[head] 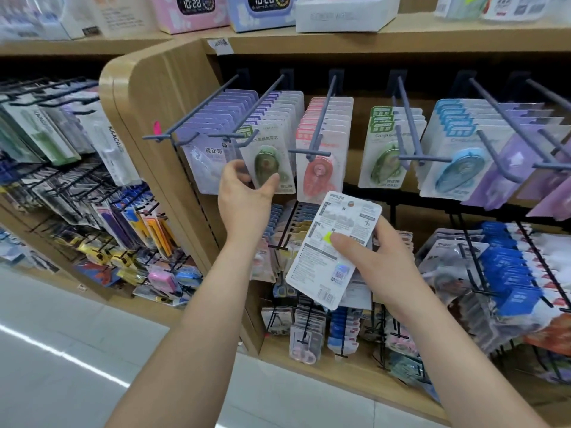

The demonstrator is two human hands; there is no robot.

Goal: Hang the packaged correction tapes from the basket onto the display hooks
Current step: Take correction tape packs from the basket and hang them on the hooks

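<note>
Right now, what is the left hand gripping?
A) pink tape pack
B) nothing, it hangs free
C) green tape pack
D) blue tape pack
C: the left hand pinches the green tape pack between thumb and fingers, up at the front of the hooks, while the right hand holds another pack with its printed back towards the camera.

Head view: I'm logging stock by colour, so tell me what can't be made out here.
- Basket: outside the head view.
- Back-facing pack held by the right hand: its colour is hidden because the front is turned away, and the print is too small to read.
- Green pack gripped by the left hand: too blurred to tell whether its hole is on the hook.
- Purple packs: cut off by the right edge.
</note>
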